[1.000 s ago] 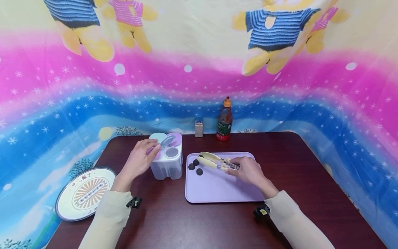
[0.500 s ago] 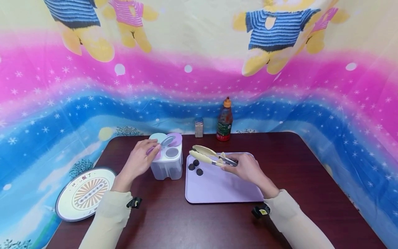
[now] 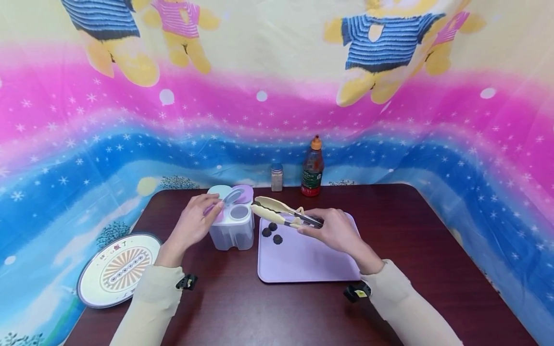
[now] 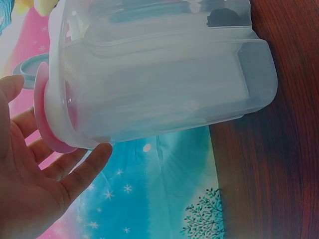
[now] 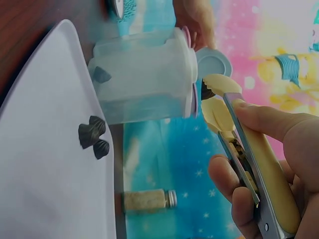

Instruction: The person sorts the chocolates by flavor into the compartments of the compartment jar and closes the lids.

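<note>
My right hand (image 3: pixel 339 230) grips a pair of tongs (image 5: pixel 269 174) with cream tips and metal arms. A small dark fluted piece (image 5: pixel 207 91) is between the tips, which are beside the storage box's open compartment. The translucent storage box (image 3: pixel 233 235) has several round coloured lids. Its grey-blue lid (image 3: pixel 233 196) stands raised. My left hand (image 3: pixel 195 218) rests at the box's left side, thumb against the raised lid and fingers under the pink lid (image 4: pixel 42 107). Inside the box lies another dark piece (image 5: pixel 102 74). Several similar dark pieces (image 5: pixel 91 133) lie on the lilac tray (image 3: pixel 309 264).
A patterned plate (image 3: pixel 93 283) lies at the table's left edge. At the back stand a blue-capped spice jar (image 3: pixel 277 179) and a sauce bottle (image 3: pixel 312 175) with an orange cap. A printed cloth (image 3: pixel 259 134) hangs behind the dark wooden table (image 3: pixel 242 307).
My right hand has lifted the tongs with a dark piece off the tray and moved them left toward the storage box. The left hand and raised lid stay where they were.
</note>
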`<state>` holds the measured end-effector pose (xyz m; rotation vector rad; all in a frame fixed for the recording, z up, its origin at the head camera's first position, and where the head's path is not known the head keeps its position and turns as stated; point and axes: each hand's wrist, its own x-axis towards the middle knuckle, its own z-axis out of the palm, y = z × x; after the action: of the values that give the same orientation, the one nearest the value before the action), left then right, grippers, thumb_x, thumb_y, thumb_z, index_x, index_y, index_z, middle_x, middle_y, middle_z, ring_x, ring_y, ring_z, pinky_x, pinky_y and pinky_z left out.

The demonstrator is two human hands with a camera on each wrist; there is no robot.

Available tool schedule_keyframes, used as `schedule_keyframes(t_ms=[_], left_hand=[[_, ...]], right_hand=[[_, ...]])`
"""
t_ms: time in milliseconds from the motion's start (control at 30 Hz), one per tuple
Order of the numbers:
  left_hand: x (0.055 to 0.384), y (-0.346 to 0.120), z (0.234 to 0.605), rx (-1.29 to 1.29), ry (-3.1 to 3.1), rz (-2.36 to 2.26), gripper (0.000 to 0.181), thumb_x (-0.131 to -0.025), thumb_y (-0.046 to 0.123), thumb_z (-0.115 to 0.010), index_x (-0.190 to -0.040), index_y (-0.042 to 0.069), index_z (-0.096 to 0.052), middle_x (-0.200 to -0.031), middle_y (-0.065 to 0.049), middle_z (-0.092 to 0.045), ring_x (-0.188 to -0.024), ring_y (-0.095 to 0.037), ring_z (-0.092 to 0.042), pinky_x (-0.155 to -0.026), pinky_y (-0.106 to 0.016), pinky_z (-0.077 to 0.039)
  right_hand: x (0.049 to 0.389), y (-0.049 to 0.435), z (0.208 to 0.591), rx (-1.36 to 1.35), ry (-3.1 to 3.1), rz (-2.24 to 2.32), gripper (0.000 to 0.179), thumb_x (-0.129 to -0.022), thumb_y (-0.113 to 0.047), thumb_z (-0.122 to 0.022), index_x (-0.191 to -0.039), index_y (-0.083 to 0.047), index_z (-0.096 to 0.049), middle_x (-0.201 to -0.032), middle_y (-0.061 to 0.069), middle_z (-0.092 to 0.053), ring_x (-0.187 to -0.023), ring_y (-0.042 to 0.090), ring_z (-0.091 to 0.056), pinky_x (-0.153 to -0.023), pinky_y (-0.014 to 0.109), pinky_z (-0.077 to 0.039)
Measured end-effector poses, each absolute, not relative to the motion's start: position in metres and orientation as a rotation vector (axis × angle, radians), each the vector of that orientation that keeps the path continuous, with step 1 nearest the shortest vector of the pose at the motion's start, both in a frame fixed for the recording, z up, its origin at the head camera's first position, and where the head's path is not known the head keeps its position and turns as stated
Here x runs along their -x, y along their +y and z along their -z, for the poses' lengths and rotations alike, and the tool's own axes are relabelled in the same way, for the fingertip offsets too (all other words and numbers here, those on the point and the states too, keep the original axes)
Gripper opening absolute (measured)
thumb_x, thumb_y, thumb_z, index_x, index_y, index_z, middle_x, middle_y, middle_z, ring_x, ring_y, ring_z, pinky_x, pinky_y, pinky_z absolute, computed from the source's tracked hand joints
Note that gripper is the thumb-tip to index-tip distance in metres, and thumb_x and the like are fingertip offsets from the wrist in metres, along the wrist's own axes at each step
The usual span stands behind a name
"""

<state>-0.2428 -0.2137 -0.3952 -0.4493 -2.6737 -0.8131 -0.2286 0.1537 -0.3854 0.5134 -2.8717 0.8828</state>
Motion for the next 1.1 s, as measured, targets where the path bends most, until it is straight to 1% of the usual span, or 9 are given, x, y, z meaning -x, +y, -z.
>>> schedule_keyframes(t_ms=[133, 367, 667, 933, 1100], left_hand=[[0.243, -0.214, 0.395, 0.445, -2.680, 0.811, 0.045, -0.104, 0.037, -0.048, -0.123, 0.001, -0.069, -0.141, -0.019, -0.058, -0.139, -0.039, -0.042, -0.115, -0.057, -0.033], [0.242, -0.214, 0.395, 0.425, -2.703, 0.814, 0.047, -0.105, 0.039, -0.047, -0.126, 0.002, -0.067, -0.143, -0.019, -0.057, -0.139, -0.038, -0.042, -0.115, -0.058, -0.034], [0.241, -0.213, 0.395, 0.428, -2.695, 0.812, 0.047, -0.105, 0.039, -0.047, -0.125, 0.002, -0.068, -0.142, -0.019, -0.057, -0.138, -0.038, -0.043, -0.114, -0.057, -0.035], [0.243, -0.214, 0.396, 0.425, -2.694, 0.809, 0.047, -0.104, 0.039, -0.047, -0.125, 0.002, -0.068, -0.143, -0.018, -0.057, -0.139, -0.037, -0.042, -0.115, -0.057, -0.034], [0.243, -0.214, 0.396, 0.429, -2.690, 0.809, 0.047, -0.104, 0.039, -0.047, -0.125, 0.002, -0.068, -0.142, -0.018, -0.057, -0.139, -0.038, -0.042, -0.115, -0.057, -0.034]], right_hand=[[0.229, 0.145, 0.382, -0.528, -2.864, -0.879, 0.051, -0.079, -0.047, -0.082, -0.122, -0.021, -0.074, -0.102, 0.000, -0.076, -0.077, 0.014, -0.057, -0.061, 0.028, -0.044], [0.231, 0.130, 0.380, -0.570, -2.861, -0.851, 0.052, -0.078, -0.047, -0.082, -0.122, -0.021, -0.074, -0.098, -0.001, -0.076, -0.075, 0.013, -0.054, -0.064, 0.028, -0.040], [0.235, 0.123, 0.383, -0.585, -2.851, -0.884, 0.051, -0.077, -0.049, -0.083, -0.120, -0.021, -0.075, -0.094, -0.003, -0.076, -0.070, 0.012, -0.053, -0.061, 0.028, -0.039], [0.235, 0.122, 0.381, -0.610, -2.840, -0.877, 0.051, -0.077, -0.047, -0.083, -0.119, -0.020, -0.075, -0.095, -0.002, -0.076, -0.069, 0.013, -0.053, -0.060, 0.029, -0.040], [0.234, 0.123, 0.381, -0.585, -2.873, -0.865, 0.053, -0.078, -0.049, -0.082, -0.121, -0.020, -0.074, -0.097, -0.001, -0.076, -0.072, 0.013, -0.054, -0.062, 0.029, -0.040]])
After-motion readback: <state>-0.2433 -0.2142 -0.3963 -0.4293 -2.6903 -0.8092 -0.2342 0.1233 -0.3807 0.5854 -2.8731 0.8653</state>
